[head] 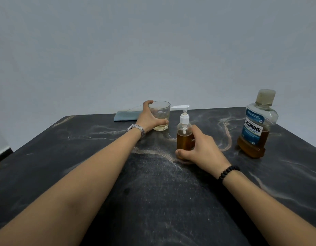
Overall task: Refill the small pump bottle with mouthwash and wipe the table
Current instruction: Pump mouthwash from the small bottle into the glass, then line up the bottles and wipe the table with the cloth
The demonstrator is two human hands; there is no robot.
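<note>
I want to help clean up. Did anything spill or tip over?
No. The pump bottle, glass and mouthwash bottle all stand upright, capped or unspilled. The pale streaks on the table look like its marble pattern, not puddles.

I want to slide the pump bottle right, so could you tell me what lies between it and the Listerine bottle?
In the head view, only the right hand gripping the pump bottle and bare table lie before the Listerine bottle.
</note>
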